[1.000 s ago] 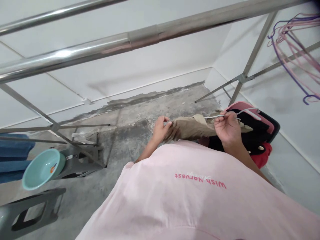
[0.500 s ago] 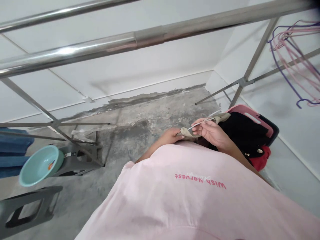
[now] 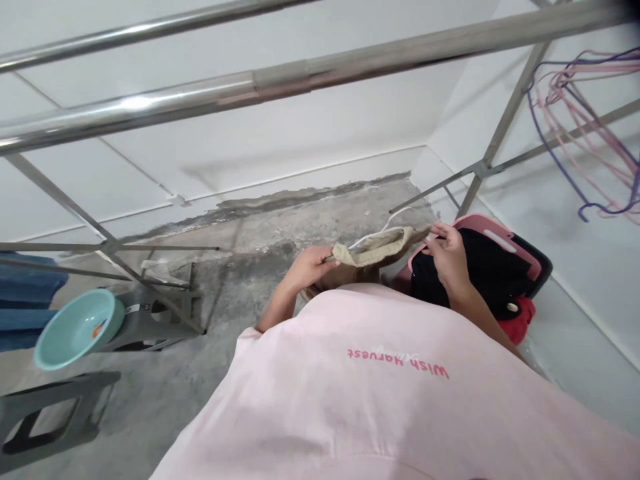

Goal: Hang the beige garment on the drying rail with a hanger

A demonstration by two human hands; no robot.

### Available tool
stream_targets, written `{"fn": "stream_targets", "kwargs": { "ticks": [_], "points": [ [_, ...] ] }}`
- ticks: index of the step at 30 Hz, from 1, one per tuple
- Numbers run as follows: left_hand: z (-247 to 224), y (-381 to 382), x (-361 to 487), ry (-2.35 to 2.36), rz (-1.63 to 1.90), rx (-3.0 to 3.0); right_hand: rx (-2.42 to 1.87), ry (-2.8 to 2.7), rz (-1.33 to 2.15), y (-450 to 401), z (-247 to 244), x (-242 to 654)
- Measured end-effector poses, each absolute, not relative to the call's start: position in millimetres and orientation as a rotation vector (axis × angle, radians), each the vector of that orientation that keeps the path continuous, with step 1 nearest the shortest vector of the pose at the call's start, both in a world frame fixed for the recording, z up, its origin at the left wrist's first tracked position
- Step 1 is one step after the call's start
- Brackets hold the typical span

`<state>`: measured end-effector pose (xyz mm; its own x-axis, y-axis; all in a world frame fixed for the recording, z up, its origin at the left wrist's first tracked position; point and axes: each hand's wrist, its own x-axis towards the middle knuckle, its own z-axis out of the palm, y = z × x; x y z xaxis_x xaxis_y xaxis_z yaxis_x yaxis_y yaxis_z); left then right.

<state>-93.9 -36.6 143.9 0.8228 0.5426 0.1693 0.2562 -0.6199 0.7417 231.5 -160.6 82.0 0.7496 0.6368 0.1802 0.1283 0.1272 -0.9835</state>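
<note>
While the left hand [image 3: 307, 265] pinches one end of a khaki garment [image 3: 373, 250] and the right hand [image 3: 449, 253] grips the other with a white hanger [image 3: 385, 227], the limp, light cloth sags over the basket [image 3: 493, 230] edge; its waistband looks the surest hold.

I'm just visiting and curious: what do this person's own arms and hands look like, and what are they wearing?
Both arms are bare below short sleeves of a pale pink T-shirt with pink lettering. The left hand and right hand wear no gloves; no rings or watch show.
</note>
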Motion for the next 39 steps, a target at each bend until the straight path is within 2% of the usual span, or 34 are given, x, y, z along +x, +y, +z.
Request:
{"fn": "stream_targets", "kwargs": {
  "ticks": [5,12,23,29,32,35,39],
  "points": [
    [161,-45,-97,0.694,0.516,2.271,-1.533,-0.766,0.473,-145,63,264],
    [172,-49,-99,0.781,0.497,2.387,-1.615,-0.94,0.607,-121,61,287],
    [164,-58,-95,0.962,0.492,2.344,-1.781,-1.094,0.156,-127,75,327],
    [166,-69,-95,0.907,0.517,2.278,-1.724,-1.165,0.039,-128,101,304],
    [168,-74,-96,0.924,0.517,2.26,-1.561,-1.395,0.113,-137,115,272],
    [167,-78,-96,0.933,0.522,2.242,-1.404,-1.738,0.329,-143,124,242],
    [165,-82,-94,0.947,0.515,2.231,-1.481,-1.914,0.437,-136,123,224]
  ]
}}
